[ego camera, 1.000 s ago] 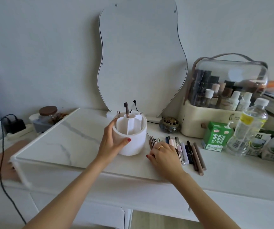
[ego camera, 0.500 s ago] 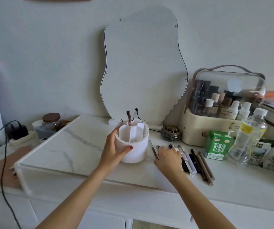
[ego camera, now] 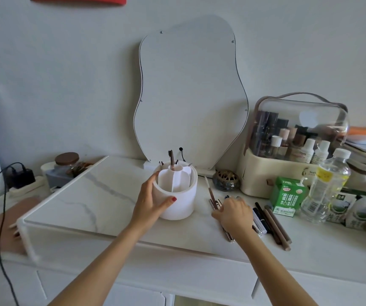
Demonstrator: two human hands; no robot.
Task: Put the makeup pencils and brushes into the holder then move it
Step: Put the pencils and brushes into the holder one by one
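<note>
Head view, the only one. White round holder stands upright on the marble-patterned top, just in front of the wavy-edged mirror that leans on the wall. Left hand is wrapped on the holder's left side: thumb with a red nail lies across the front wall, fingers curl round the far rim. Grip closed on the holder.

Inside the holder, white dividers form compartments. One brown brush sticks up from the centre tube; a few short tips show behind it near the back rim. Which compartments those sit in cannot be told.

The loose makeup pencils lie in a row on the top, to the right of the holder and apart from it. Right hand rests palm down over the left part of that row, fingers pointing away from the person, fingertips touching the pencils. Whether any pencil is pinched cannot be told; the hand covers the contact. One thin pencil juts out beyond the fingers towards the mirror.

Hidden or unclear: the middles of the pencils under the right hand; the count of pencils. Right of the row stand a green carton and a clear bottle, both close to the outermost pencils.
</note>
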